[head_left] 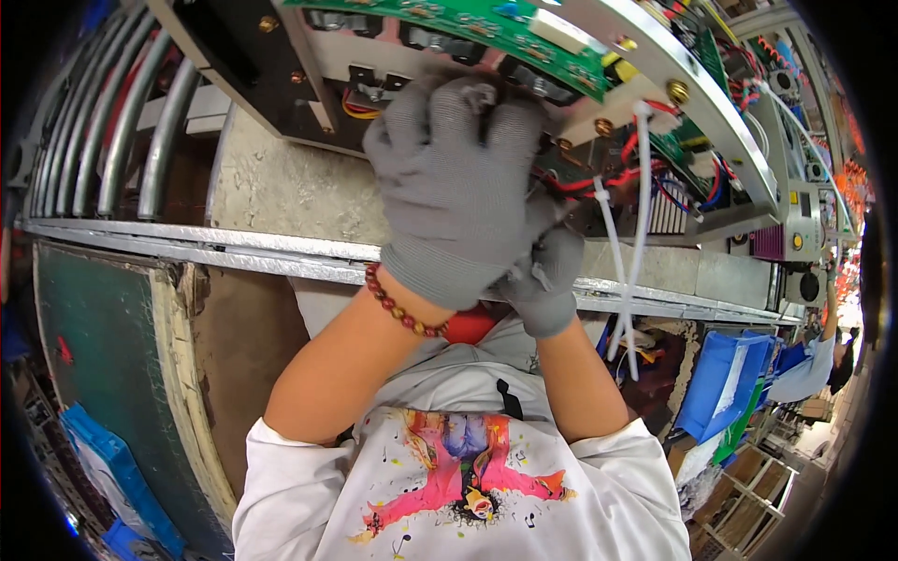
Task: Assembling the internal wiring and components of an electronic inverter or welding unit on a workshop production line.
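Observation:
Both my hands wear grey knit gloves and work at the open front of an electronic unit in a metal housing (323, 56). My left hand (454, 178) reaches in below a green circuit board (468, 30). Its fingers are bent, with the tips hidden inside the unit. My right hand (552, 271) is lower and to the right, partly behind my left hand, its fingers curled together. What either hand grips is hidden. Red and black wires (585, 184) run beside my right hand. Two white cable ties (643, 206) hang down from the unit's right side.
A metal roller conveyor (159, 131) lies at the left. The unit rests over a worn metal-topped bench (290, 192) with a rail along its front. A blue bin (720, 383) stands lower right. A small device with a purple side (769, 243) sits right, and another person (809, 365) is farther off.

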Demonstrator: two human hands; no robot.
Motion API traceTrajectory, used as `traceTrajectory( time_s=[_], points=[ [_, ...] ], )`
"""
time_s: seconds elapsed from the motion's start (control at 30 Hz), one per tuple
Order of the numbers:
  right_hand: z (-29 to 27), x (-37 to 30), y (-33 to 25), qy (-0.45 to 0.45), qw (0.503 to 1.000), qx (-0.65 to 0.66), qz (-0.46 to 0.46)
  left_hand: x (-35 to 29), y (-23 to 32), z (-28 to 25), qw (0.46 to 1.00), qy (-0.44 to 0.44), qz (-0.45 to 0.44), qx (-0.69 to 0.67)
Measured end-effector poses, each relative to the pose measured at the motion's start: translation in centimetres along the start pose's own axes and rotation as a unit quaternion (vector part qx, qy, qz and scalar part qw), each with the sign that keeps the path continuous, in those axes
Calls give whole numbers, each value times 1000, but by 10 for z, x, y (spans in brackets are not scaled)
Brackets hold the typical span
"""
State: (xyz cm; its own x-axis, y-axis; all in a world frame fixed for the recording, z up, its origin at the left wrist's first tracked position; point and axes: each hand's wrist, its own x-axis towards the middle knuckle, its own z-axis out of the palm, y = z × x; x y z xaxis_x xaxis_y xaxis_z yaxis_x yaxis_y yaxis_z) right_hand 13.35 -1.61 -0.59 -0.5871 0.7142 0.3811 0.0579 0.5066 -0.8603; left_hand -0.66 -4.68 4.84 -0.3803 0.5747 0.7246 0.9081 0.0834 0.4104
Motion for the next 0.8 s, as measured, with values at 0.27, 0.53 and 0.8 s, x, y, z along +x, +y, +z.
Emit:
traceTrajectory(
  time_s=[0.27, 0.53, 0.8],
  points=[
    [-4, 10, -4, -2, 989, -133, -60, 9, -23, 1, 993, 44, 110, -4],
    [-1, 25, -9, -15, 989, -116, -96, 17, -19, -11, 993, -12, 114, -8],
    [-44, 14, -7, -37, 981, -167, -90, 10, -17, -6, 990, -15, 138, -13]
  ],
)
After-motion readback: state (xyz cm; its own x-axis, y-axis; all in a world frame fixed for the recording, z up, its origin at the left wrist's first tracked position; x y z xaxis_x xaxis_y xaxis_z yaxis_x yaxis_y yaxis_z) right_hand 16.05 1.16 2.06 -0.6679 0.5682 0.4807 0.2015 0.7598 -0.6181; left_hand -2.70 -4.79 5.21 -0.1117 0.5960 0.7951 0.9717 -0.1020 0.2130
